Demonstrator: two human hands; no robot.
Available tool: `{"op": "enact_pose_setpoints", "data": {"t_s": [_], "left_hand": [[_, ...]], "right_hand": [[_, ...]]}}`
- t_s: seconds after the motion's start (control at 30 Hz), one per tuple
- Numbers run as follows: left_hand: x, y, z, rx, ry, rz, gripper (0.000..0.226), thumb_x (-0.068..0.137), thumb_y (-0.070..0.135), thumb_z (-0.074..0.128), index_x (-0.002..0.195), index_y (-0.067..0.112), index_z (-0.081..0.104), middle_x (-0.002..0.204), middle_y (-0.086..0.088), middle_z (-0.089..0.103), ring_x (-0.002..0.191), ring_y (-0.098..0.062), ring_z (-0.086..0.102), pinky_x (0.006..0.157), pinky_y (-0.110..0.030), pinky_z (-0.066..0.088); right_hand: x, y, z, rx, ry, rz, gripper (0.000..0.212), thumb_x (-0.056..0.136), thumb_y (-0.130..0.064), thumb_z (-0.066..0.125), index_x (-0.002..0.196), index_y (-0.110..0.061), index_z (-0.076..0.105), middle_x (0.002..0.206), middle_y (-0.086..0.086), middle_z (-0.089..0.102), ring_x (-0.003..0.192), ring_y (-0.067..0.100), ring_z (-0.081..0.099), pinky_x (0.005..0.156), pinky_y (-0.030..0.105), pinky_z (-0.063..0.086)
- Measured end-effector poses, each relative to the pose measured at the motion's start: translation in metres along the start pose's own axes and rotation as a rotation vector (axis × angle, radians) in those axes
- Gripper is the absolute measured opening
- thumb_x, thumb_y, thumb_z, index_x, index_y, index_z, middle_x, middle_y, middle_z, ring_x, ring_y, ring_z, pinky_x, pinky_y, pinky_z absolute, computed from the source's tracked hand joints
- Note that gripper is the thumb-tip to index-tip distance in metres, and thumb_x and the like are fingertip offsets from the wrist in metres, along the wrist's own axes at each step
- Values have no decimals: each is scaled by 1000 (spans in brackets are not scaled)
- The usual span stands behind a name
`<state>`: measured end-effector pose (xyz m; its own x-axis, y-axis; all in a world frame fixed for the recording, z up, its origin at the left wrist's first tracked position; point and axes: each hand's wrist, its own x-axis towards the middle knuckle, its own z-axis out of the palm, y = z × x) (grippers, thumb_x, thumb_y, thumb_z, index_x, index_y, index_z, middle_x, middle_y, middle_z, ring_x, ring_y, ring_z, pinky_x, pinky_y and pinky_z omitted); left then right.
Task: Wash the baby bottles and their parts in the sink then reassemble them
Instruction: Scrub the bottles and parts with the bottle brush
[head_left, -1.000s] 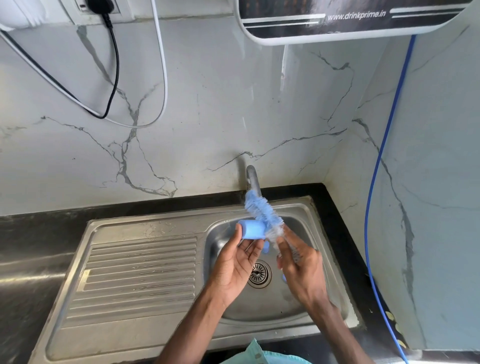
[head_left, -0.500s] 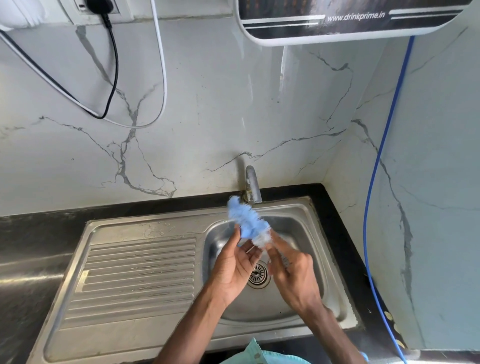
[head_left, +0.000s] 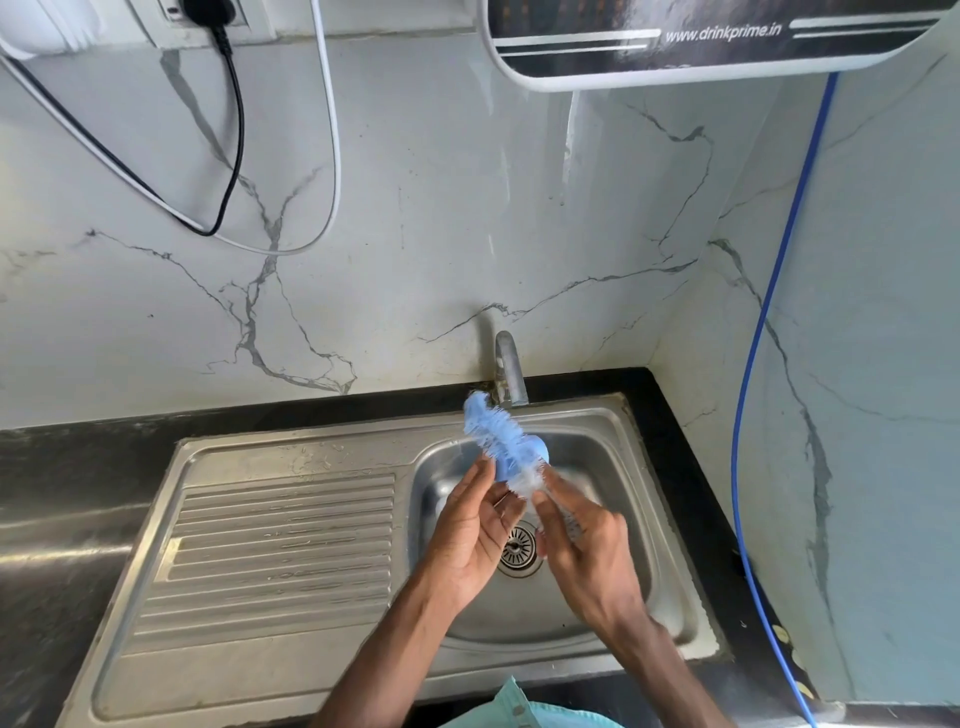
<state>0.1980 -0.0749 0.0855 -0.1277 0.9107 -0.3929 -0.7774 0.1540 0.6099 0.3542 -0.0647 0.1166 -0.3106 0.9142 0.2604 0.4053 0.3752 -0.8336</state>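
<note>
One small blue bottle part (head_left: 525, 457) is held above the sink basin, near the tap (head_left: 511, 371). The fingertip grip of the left hand (head_left: 475, 535) pinches it, and the blue-and-white bristles of a brush (head_left: 488, 423) lie against it. The right hand (head_left: 587, 545), blurred, has its grip closed round the brush's handle, and both hands are over the drain (head_left: 517, 548). Around them are the steel sink (head_left: 291, 545) with its ribbed drainboard to the left, the dark table (head_left: 62, 467), a marble wall (head_left: 441, 208) with cables (head_left: 236, 130), and a blue hose (head_left: 753, 364) running down the right wall.
</note>
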Motion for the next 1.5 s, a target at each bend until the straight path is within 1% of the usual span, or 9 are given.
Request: {"op": "enact_pose_setpoints", "data": {"t_s": [0.13,0.3,0.4,0.7,0.9,1.0,1.13,1.27,1.5], "left_hand": [[-4,2,7,3,-36,-20,51,102,25,61,144,-2,53,136,-25,63,115,-31,66,97,-38,59],[-1,2,5,-25,-9,-26,73,90,33,80,145,-4,51,146,-28,55,128,-37,58,105,-39,53],[-4,3,10,-61,2,-43,52,94,29,71,135,-2,60,139,-26,61,119,-30,67,102,-36,56],[-8,1,12,-70,-50,-102,60,101,37,64,146,-1,52,142,-28,58,117,-30,65,96,-35,59],[-6,5,11,-18,-67,-35,70,81,40,86,136,3,64,128,-21,68,101,-22,72,86,-32,62],[-6,4,11,20,-93,-27,56,95,36,69,142,6,59,135,-22,64,111,-27,67,95,-36,59],[-3,3,7,61,-108,-26,61,92,35,76,141,3,57,139,-30,59,121,-36,64,95,-39,57],[-3,9,7,58,-102,-30,35,89,31,73,115,7,78,126,-21,69,103,-24,71,86,-31,62],[-2,10,10,14,-119,-54,93,72,46,92,143,-1,54,126,-21,66,105,-28,68,95,-47,58]], "right_hand": [[10,16,-8,-6,58,128,36,108,-35,54,143,-35,59,60,10,63,43,26,60,38,46,49],[-3,-2,-3,-1,-32,9,41,107,-41,50,141,-62,46,58,10,61,42,24,58,43,41,51],[8,7,-10,8,50,110,42,105,-54,46,141,-38,60,57,6,62,40,23,58,37,44,48],[9,8,-8,18,69,-6,54,108,-28,54,133,-75,43,60,6,63,43,20,59,42,45,50],[1,4,-4,-2,8,-28,49,107,-24,57,145,-54,49,58,5,63,42,18,59,42,41,51],[11,12,-13,-16,66,87,42,108,-25,56,149,-35,54,58,5,63,41,20,58,39,42,50],[-1,-6,-6,39,-47,-16,41,107,-24,57,139,-50,57,57,6,62,42,17,58,44,38,50],[13,5,-15,40,55,76,40,108,-22,57,146,-31,57,58,2,62,41,19,57,38,43,48],[12,4,-13,52,55,78,36,107,-20,58,142,-28,63,61,-2,66,43,17,61,39,38,51]]}}
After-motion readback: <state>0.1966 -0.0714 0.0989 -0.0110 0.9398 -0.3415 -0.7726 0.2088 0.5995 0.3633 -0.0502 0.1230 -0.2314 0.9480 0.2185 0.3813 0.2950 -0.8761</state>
